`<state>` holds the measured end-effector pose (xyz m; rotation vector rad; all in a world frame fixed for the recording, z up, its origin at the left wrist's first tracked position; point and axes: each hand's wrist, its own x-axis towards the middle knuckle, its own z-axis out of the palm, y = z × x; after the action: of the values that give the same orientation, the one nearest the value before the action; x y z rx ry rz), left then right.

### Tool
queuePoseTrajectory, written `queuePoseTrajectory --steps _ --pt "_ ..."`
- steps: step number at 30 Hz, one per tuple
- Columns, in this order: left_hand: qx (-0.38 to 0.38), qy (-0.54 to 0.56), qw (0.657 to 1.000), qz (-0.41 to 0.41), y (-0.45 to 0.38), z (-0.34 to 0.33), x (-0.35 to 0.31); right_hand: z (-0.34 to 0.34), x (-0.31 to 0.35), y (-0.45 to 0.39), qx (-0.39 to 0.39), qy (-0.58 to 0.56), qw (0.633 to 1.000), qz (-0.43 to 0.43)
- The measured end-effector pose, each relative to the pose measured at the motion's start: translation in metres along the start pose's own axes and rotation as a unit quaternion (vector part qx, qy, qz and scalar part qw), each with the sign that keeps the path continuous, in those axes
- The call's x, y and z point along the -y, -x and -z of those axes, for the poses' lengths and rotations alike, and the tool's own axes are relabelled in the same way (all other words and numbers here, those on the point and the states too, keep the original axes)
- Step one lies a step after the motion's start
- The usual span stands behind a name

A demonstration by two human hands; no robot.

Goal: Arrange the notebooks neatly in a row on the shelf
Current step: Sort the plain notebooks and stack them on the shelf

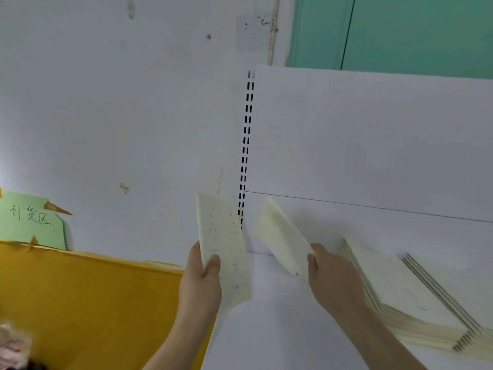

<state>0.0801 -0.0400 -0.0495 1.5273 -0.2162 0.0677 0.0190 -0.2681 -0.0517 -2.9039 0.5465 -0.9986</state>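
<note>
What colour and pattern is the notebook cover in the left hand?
Cream, with small dark specks; the notebook held by the left hand shows best in the head view.

Two notebooks held above a white shelf

A speckled cream notebook [222, 252] is gripped by the left hand [200, 287], a second notebook [280, 236] is pinched by the right hand [333, 279], and a fanned stack of notebooks [405, 297] is laid on the shelf [280, 329].

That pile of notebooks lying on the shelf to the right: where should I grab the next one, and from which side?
Take the top notebook of the pile by its near left corner, coming from the left, where the right hand already is. The pile lies flat on the shelf and fanned, so its left edges are stepped and exposed; a thumb should slide under one cover there. The far side sits close to the back panel.
</note>
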Motion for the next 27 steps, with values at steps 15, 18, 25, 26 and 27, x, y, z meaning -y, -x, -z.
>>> queuePoseTrajectory --steps 15,18,25,26,27 --pt "0.123 0.096 0.988 -0.007 0.027 -0.051 -0.01 0.014 0.078 0.088 -0.04 -0.13 0.978 0.155" --pt "0.15 0.119 0.981 0.02 0.03 -0.061 -0.011 0.024 0.046 0.094 -0.055 -0.148 0.975 0.156" --pt "0.242 0.166 0.954 0.065 0.046 -0.099 -0.022 0.061 -0.016 0.112 -0.054 -0.243 0.959 -0.136" --pt "0.253 0.16 0.951 0.075 0.049 -0.108 -0.024 0.068 -0.021 0.114 -0.047 -0.252 0.955 -0.152" --pt "0.262 0.15 0.95 0.082 0.052 -0.116 -0.026 0.075 -0.028 0.116 -0.043 -0.257 0.95 -0.171"
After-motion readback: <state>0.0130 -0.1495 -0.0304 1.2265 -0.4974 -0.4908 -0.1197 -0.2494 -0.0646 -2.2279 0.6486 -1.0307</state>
